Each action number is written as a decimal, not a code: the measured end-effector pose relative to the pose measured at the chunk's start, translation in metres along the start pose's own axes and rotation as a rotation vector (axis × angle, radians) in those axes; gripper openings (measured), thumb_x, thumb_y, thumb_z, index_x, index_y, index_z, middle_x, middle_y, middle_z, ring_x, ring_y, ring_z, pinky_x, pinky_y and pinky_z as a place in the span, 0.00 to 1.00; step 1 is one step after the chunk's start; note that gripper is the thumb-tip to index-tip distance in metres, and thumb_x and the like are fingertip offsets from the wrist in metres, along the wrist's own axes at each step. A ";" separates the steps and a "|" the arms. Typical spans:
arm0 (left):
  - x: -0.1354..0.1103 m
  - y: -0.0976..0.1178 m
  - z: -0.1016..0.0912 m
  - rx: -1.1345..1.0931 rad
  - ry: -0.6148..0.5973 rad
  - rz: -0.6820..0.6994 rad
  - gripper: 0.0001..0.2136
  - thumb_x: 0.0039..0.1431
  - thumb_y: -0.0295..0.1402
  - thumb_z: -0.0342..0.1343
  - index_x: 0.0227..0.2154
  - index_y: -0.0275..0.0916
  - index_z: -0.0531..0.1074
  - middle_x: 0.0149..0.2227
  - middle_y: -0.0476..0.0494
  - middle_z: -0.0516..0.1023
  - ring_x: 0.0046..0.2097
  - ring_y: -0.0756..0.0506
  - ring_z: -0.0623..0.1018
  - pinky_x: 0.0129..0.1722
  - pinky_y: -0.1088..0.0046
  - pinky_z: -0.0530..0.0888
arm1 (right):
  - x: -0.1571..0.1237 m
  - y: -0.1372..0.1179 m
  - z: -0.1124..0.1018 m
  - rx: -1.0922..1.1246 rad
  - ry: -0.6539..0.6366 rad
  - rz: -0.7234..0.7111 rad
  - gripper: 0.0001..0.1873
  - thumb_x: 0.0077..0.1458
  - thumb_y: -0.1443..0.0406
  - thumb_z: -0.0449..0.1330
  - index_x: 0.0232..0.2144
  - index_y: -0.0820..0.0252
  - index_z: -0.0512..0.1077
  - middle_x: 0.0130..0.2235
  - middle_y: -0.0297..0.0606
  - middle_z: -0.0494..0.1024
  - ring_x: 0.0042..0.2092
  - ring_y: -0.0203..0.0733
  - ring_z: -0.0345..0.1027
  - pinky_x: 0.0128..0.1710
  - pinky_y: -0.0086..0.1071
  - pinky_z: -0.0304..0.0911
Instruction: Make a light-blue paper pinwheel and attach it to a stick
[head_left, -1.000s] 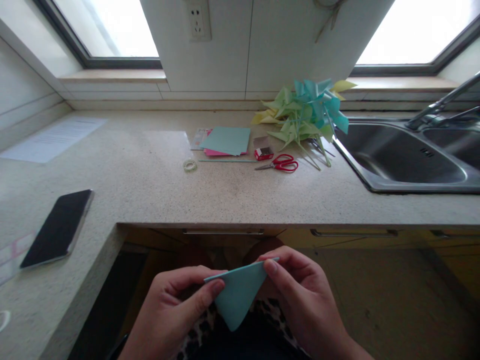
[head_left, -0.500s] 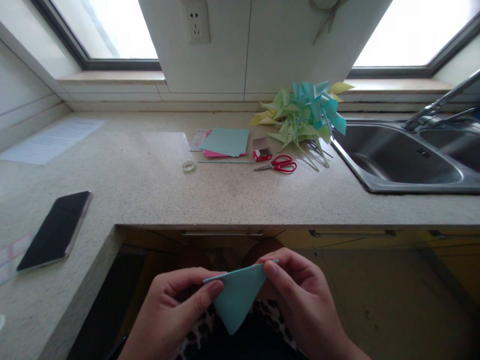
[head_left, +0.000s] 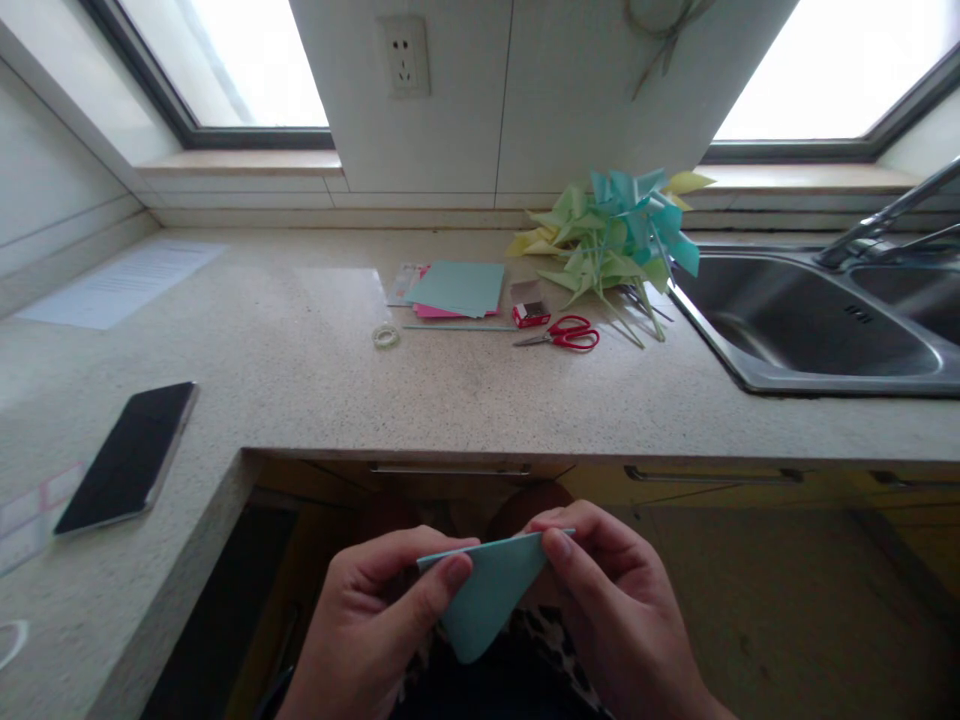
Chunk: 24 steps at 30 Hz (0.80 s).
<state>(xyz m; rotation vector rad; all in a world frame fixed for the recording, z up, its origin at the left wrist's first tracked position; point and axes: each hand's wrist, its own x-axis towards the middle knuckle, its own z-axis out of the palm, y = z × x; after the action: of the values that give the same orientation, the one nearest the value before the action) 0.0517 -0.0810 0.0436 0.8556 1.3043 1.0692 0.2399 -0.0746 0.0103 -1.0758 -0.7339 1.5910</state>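
A folded sheet of teal paper (head_left: pixel 489 598), triangular with its folded edge upward, hangs between my two hands in front of the counter. My left hand (head_left: pixel 397 610) pinches the left end of that fold, thumb in front. At the right end, my right hand (head_left: pixel 615 590) grips the fold between thumb and fingers. On the counter beyond lie a stack of teal and pink paper sheets (head_left: pixel 459 288), red-handled scissors (head_left: pixel 566 333), a small red box (head_left: pixel 531 315), a thin stick (head_left: pixel 457 328) and a pale coil (head_left: pixel 385 335).
Several paper pinwheels (head_left: pixel 615 235) in green, yellow and blue lie by the steel sink (head_left: pixel 810 320). A phone (head_left: pixel 129 455) rests on the left counter, with a printed sheet (head_left: pixel 124 283) behind it. The counter's front edge (head_left: pixel 450 453) runs just beyond my hands.
The view has shifted slightly, so everything sits a little further right and mostly lower. Both hands keep their pinch on the folded paper, whose lower part looks slightly more curved.
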 end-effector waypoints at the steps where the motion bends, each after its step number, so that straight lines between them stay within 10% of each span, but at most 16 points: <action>1: 0.000 0.000 0.000 0.007 -0.004 0.009 0.08 0.50 0.42 0.70 0.31 0.46 0.86 0.32 0.43 0.86 0.33 0.42 0.81 0.32 0.73 0.76 | 0.000 0.000 0.000 0.009 -0.010 0.002 0.07 0.54 0.58 0.70 0.32 0.53 0.79 0.33 0.36 0.79 0.32 0.36 0.70 0.31 0.27 0.66; 24: -0.011 0.004 0.001 0.121 -0.145 0.243 0.08 0.63 0.37 0.61 0.35 0.47 0.85 0.34 0.44 0.83 0.35 0.41 0.80 0.35 0.70 0.75 | 0.001 -0.006 0.022 0.014 -0.224 -0.107 0.03 0.55 0.64 0.70 0.29 0.49 0.82 0.35 0.33 0.76 0.37 0.36 0.69 0.35 0.28 0.65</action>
<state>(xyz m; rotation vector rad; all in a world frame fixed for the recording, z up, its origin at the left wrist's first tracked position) 0.0528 -0.0898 0.0507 1.1847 1.1727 1.1017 0.2219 -0.0706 0.0239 -0.8414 -0.9131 1.6372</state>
